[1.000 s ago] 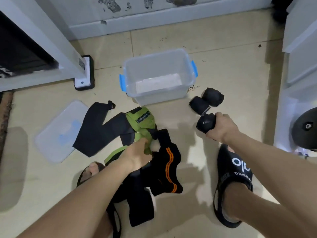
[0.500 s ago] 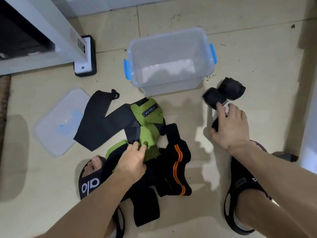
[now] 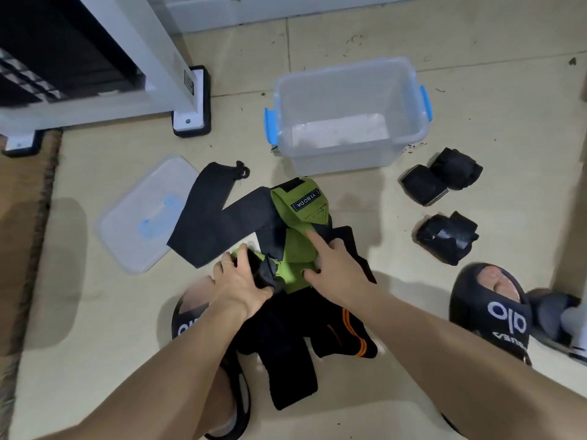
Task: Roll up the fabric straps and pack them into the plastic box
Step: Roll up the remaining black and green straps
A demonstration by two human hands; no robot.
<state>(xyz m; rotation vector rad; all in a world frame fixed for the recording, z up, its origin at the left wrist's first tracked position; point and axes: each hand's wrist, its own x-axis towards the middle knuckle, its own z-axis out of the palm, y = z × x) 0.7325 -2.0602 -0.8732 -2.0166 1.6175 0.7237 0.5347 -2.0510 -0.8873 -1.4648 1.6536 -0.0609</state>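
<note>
A clear plastic box (image 3: 349,144) with blue latches stands open on the floor. In front of it lies a heap of unrolled straps: a green strap (image 3: 298,214), a black strap (image 3: 206,217) and one with orange stripes (image 3: 352,338). My left hand (image 3: 241,281) grips the black end of the green strap. My right hand (image 3: 336,268) presses on the green strap with its index finger stretched out. Three rolled black straps lie to the right of the box: two (image 3: 441,179) side by side, and one (image 3: 444,238) closer to me.
The box lid (image 3: 139,214) lies on the floor at the left. A white furniture leg with a black foot (image 3: 190,100) stands behind it. My feet in black slippers (image 3: 495,309) flank the heap. A brown mat edge (image 3: 35,217) runs along the left.
My right hand let go of a rolled black strap beside the other two rolls and moved left onto the green strap. My left hand shifted its hold on the strap's end.
</note>
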